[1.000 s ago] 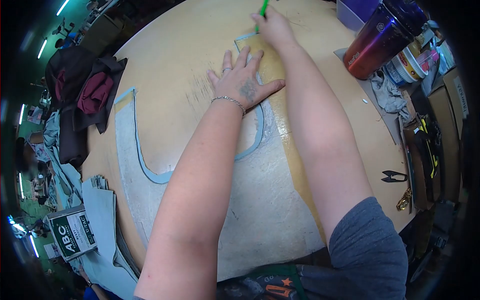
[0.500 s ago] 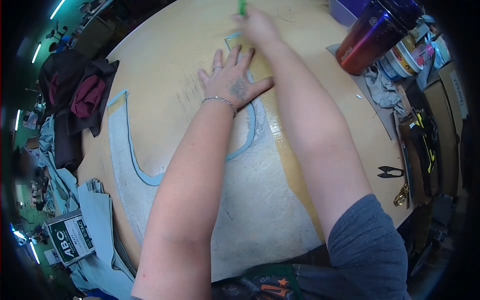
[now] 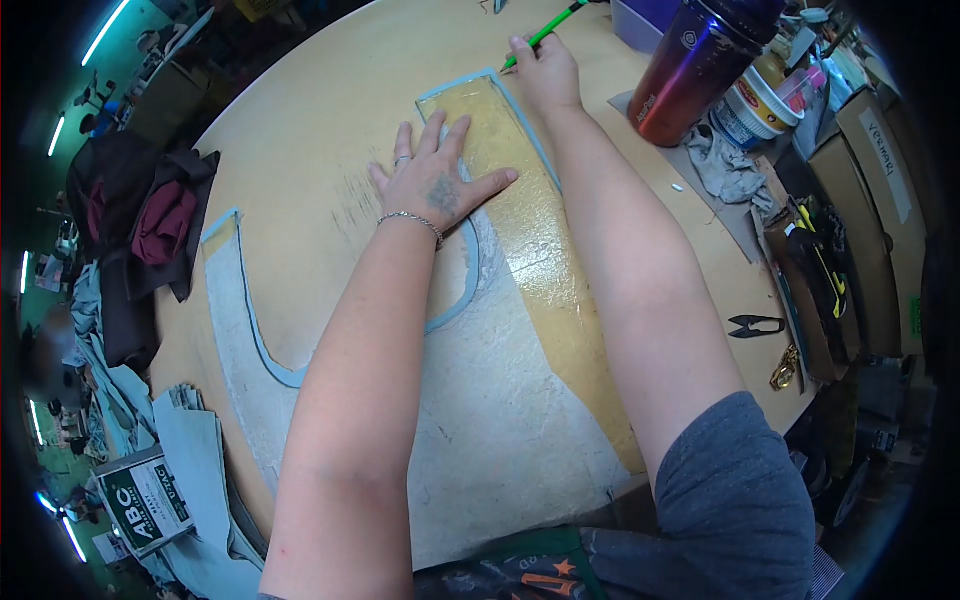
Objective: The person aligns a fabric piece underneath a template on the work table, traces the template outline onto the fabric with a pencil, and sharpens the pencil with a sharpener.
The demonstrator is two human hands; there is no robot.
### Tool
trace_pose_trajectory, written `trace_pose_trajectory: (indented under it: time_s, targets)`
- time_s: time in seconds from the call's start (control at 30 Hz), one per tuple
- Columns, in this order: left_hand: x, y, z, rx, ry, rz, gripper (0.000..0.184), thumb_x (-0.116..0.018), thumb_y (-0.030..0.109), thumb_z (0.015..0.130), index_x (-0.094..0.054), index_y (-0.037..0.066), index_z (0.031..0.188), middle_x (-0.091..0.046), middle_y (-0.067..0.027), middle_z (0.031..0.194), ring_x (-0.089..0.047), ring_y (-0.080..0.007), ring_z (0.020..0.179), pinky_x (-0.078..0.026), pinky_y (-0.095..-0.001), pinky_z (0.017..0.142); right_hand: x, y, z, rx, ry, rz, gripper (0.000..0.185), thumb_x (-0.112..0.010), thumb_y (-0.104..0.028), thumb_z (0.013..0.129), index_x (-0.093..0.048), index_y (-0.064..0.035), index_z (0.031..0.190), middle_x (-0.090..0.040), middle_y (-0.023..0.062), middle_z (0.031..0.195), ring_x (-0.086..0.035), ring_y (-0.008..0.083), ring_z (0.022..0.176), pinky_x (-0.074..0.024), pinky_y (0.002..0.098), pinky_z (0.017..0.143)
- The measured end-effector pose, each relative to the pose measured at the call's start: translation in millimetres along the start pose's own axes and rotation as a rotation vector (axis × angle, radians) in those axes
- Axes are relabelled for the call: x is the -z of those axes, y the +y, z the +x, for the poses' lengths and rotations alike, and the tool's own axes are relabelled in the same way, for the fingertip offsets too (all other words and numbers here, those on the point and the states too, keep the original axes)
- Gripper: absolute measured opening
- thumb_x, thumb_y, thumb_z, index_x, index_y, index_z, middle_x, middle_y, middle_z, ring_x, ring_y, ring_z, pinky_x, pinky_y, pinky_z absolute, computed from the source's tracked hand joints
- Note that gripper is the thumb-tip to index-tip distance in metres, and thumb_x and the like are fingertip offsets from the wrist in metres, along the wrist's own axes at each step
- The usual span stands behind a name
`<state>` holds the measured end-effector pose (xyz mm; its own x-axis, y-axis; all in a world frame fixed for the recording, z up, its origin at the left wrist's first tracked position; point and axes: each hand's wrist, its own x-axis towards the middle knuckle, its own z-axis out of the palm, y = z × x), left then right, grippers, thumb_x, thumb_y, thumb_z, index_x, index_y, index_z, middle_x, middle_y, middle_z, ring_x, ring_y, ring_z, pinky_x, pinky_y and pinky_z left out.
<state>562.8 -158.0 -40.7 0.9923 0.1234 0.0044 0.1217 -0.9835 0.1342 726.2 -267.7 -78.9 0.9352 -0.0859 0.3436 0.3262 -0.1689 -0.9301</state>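
Observation:
My left hand (image 3: 435, 180) lies flat with fingers spread on the upper arm of a pale, curved-neck template (image 3: 480, 400), which has a glossy yellow strip (image 3: 545, 250) along its right side. Light blue fabric (image 3: 465, 300) shows as a narrow border around the template's edges. My right hand (image 3: 548, 75) is closed around a green pencil (image 3: 545, 33), its tip at the top right corner of the template. Part of the template is hidden under my left forearm.
A red and purple tumbler (image 3: 690, 70) and a white tub (image 3: 755, 108) stand at the upper right, beside a grey rag (image 3: 728, 165). Small black snips (image 3: 757, 326) lie on the right. Dark cloth (image 3: 135, 210) and an ABC box (image 3: 145, 502) are at the left.
My right hand and the pencil have moved from above the template's top edge to its top right corner. The view has shifted, and my left hand stays flat on the template.

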Motion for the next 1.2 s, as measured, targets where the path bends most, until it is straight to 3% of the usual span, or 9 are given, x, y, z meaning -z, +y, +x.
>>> trace_pose_trajectory:
  time_s: [0.27, 0.4, 0.67, 0.83, 0.93, 1.03, 1.1, 1.13, 1.2]
  targets:
    - [1, 1, 1, 0.007, -0.012, -0.009, 0.088, -0.048, 0.073, 0.060, -0.030, 0.023, 0.131, -0.018, -0.0010, 0.140, -0.012, -0.0286, 0.129, -0.011, -0.0596, 0.097, 20, -27, -36, 0.247, -0.149, -0.328, 0.023, -0.055, -0.027, 0.080, -0.054, -0.0051, 0.086, -0.059, 0.0154, 0.073, -0.058, 0.0322, 0.072, -0.0453, 0.0387, 0.065]
    - [1, -2, 0, 0.012, -0.002, -0.012, 0.087, -0.048, 0.072, 0.061, -0.030, 0.023, 0.131, -0.018, -0.0008, 0.140, -0.012, -0.0282, 0.129, -0.012, -0.0594, 0.097, 46, -37, -66, 0.244, -0.228, -0.300, 0.023, -0.054, -0.027, 0.080, -0.053, -0.0052, 0.087, -0.059, 0.0158, 0.073, -0.057, 0.0338, 0.071, -0.0447, 0.0405, 0.064]
    - [-5, 0, 1, -0.002, -0.016, 0.018, 0.086, -0.047, 0.071, 0.061, -0.027, 0.025, 0.132, -0.017, -0.0011, 0.140, -0.012, -0.0269, 0.129, -0.013, -0.0593, 0.096, 14, -33, -42, 0.165, -0.084, -0.366, 0.024, -0.050, -0.027, 0.082, -0.052, -0.0045, 0.088, -0.059, 0.0176, 0.076, -0.056, 0.0357, 0.076, -0.0431, 0.0431, 0.066]
    - [1, 3, -2, 0.010, -0.022, 0.019, 0.084, -0.042, 0.072, 0.066, -0.027, 0.023, 0.132, -0.017, -0.0012, 0.140, -0.011, -0.0272, 0.130, -0.011, -0.0582, 0.098, 103, -75, -141, 0.177, -0.287, -0.353, 0.020, -0.054, -0.021, 0.081, -0.051, -0.0014, 0.084, -0.057, 0.0170, 0.075, -0.056, 0.0337, 0.073, -0.0438, 0.0388, 0.063]
    - [-1, 10, -11, -0.028, 0.072, 0.129, 0.080, -0.045, 0.065, 0.070, -0.031, 0.016, 0.131, -0.018, -0.0038, 0.140, -0.011, -0.0260, 0.130, -0.012, -0.0589, 0.098, 113, -76, -154, 0.230, -0.284, -0.329, 0.020, -0.055, -0.021, 0.080, -0.051, -0.0009, 0.084, -0.056, 0.0168, 0.071, -0.056, 0.0343, 0.069, -0.0437, 0.0389, 0.061]
    - [19, 45, -62, -0.219, -0.085, 0.431, 0.074, -0.052, 0.057, 0.071, -0.039, 0.008, 0.124, -0.028, -0.0094, 0.135, -0.020, -0.0272, 0.127, -0.018, -0.0590, 0.095, 109, -74, -146, 0.230, -0.268, -0.380, 0.017, -0.055, -0.018, 0.081, -0.053, -0.0019, 0.083, -0.056, 0.0157, 0.069, -0.055, 0.0298, 0.062, -0.0433, 0.0349, 0.058]
    - [63, 78, -104, -0.302, -0.496, 0.236, 0.075, -0.059, 0.053, 0.067, -0.044, 0.000, 0.117, -0.036, -0.0128, 0.128, -0.029, -0.0282, 0.123, -0.021, -0.0546, 0.097, 107, -72, -144, 0.207, -0.243, -0.387, 0.015, -0.055, -0.018, 0.081, -0.053, -0.0023, 0.083, -0.056, 0.0152, 0.068, -0.055, 0.0282, 0.059, -0.0432, 0.0335, 0.056]
    - [70, 88, -119, -0.362, -0.594, 0.252, 0.086, -0.063, 0.055, 0.063, -0.039, -0.006, 0.119, -0.037, -0.0188, 0.127, -0.035, -0.0307, 0.119, -0.029, -0.0460, 0.097, 107, -72, -147, 0.201, -0.223, -0.361, 0.016, -0.055, -0.018, 0.081, -0.053, -0.0023, 0.083, -0.056, 0.0152, 0.068, -0.055, 0.0289, 0.059, -0.0431, 0.0340, 0.056]
    - [46, 82, -131, -0.372, -0.429, 0.207, 0.093, -0.065, 0.056, 0.059, -0.036, -0.009, 0.119, -0.033, -0.0229, 0.127, -0.036, -0.0320, 0.118, -0.033, -0.0410, 0.095, 117, -77, -166, 0.191, -0.201, -0.359, 0.016, -0.054, -0.018, 0.081, -0.053, -0.0025, 0.082, -0.056, 0.0147, 0.067, -0.055, 0.0293, 0.059, -0.0432, 0.0343, 0.056]
